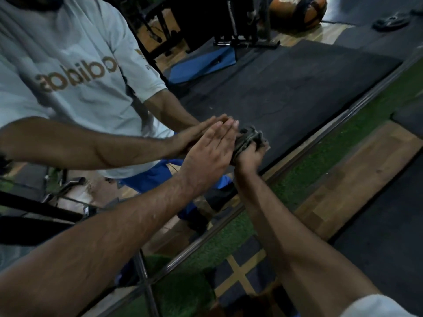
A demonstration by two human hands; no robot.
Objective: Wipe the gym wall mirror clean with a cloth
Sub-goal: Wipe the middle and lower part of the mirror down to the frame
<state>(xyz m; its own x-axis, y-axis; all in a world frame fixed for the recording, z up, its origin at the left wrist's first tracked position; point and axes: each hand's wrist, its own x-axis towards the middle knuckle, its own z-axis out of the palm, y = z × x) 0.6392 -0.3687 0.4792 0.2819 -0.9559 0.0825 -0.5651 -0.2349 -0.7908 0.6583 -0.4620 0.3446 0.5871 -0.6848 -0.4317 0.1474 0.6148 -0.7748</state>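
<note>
Left hand (209, 152) flat, right hand (248, 157) clenched.

Cloth (248, 139) grey-green, mottled — reflected shirt (75, 65) white, gold lettering; turf strip (343, 143) green; floor mat (286, 88) black.

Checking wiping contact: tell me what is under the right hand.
The right hand grips a bunched grey cloth against the mirror. The glass beneath the cloth is covered, unseen.

A gym: weight plate (391, 23), rubber mats (286, 88), wall mirror (251, 65).
</note>
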